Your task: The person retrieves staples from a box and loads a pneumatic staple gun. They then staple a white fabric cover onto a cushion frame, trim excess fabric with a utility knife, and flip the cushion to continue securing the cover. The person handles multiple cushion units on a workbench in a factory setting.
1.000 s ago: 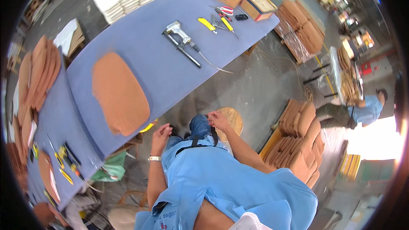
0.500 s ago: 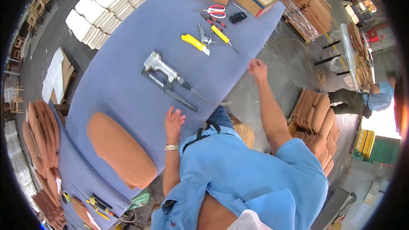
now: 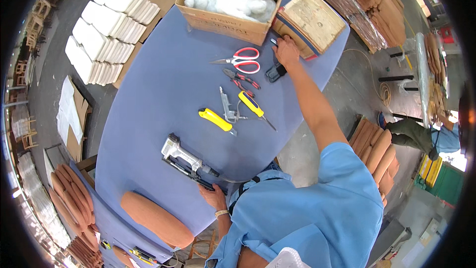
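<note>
Blue counter (image 3: 163, 94) carries tools within reach; right hand (image 3: 286, 49) stretches to the wooden block (image 3: 311, 20), fingers curled on its edge; left hand (image 3: 214, 197) braces flat, fingers spread, beside the staple gun (image 3: 186, 161)

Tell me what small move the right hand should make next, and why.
Probably close the right hand on the small black object just below it: the arm is stretched far across the blue table, the fingers sit beside that object, while the left hand rests near the staple gun.

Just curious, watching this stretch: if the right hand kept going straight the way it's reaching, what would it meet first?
Most likely the wooden block: the right hand already lies at its near edge, fingers pointing at it. Whether they touch is unclear.
</note>
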The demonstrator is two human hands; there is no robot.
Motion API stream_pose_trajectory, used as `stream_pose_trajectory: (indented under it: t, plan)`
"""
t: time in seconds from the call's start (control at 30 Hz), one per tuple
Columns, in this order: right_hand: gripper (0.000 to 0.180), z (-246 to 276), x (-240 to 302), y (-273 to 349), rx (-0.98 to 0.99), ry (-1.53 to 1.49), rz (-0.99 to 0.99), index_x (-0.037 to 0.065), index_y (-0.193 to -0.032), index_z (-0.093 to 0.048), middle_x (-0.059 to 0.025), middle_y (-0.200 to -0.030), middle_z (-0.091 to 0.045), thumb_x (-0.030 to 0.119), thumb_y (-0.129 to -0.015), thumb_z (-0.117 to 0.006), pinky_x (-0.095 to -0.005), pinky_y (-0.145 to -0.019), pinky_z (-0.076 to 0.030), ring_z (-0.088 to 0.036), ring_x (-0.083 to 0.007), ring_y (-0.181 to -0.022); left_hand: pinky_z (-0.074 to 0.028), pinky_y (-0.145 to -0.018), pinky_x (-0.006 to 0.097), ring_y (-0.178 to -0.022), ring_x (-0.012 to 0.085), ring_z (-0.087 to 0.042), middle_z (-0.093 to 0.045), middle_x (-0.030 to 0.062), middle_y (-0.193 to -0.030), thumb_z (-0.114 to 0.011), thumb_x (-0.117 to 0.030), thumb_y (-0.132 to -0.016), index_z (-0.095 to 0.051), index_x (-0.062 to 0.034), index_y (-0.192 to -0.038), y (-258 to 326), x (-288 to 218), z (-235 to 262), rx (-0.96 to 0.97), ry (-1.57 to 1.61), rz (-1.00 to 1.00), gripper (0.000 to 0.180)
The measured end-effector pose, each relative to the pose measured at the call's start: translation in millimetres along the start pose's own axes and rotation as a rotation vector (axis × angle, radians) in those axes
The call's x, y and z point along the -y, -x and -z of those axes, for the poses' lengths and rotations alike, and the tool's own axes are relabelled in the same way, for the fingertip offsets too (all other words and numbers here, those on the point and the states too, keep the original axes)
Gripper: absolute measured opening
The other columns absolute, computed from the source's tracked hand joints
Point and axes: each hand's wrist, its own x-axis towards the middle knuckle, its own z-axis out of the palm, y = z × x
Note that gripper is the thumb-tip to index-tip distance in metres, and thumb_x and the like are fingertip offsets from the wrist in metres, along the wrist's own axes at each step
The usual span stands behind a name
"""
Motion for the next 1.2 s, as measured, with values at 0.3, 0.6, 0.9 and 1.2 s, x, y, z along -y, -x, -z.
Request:
stream_pose_trajectory:
  t: [0.3, 0.6, 0.9, 1.2]
  plan:
    - [0.029, 42.2, -4.5, 0.2, 0.044, -0.487, -0.071, 0.013, -0.115, -0.071, -0.0151, -0.102, -0.075, 0.027, -0.090, -0.073, -0.0511, -0.080, -0.056, -0.072, -0.0363, -0.094, -0.055, -0.074, 0.038, -0.090, 0.0284, -0.066, -0.068, 0.0222, -0.117, -0.074, -0.008, -0.083, -0.048, 0.0038, -0.147, -18.0, -27.3, 68.6, 0.214, 0.381, 0.201, 0.070]
    - [0.028, 78.2, 22.7, 11.3, 0.034, -0.377, 0.078, 0.023, -0.110, -0.079, -0.0124, -0.102, -0.076, 0.039, -0.088, -0.074, -0.0499, -0.085, -0.057, -0.072, -0.0374, -0.094, -0.052, -0.069, 0.036, -0.077, 0.0219, -0.060, -0.065, 0.0149, -0.110, -0.069, -0.002, -0.088, -0.045, -0.0027, -0.152, -16.3, -53.8, 100.4, 0.140, 0.427, 0.098, 0.068]
    - [0.026, 133.3, 16.5, 40.6, -0.161, -0.427, 0.120, 0.021, -0.109, -0.079, -0.0139, -0.096, -0.076, 0.037, -0.089, -0.073, -0.0497, -0.082, -0.057, -0.072, -0.0362, -0.091, -0.049, -0.081, 0.042, -0.090, 0.0279, -0.060, -0.062, 0.0146, -0.108, -0.067, 0.005, -0.084, -0.057, -0.0040, -0.144, -71.1, -5.8, 190.3, 0.151, 0.314, -0.225, 0.062]
    - [0.022, 183.2, 73.9, 246.6, 0.017, -1.571, -0.015, -0.001, -0.119, -0.065, -0.0073, -0.106, -0.074, 0.003, -0.097, -0.064, -0.0294, -0.079, -0.058, -0.069, -0.0126, -0.090, -0.050, -0.081, 0.046, -0.094, 0.0371, -0.062, -0.062, 0.0172, -0.103, -0.072, 0.004, -0.076, -0.064, -0.0012, -0.131, -41.8, 20.3, 277.9, 0.258, 0.187, -0.614, 0.056]
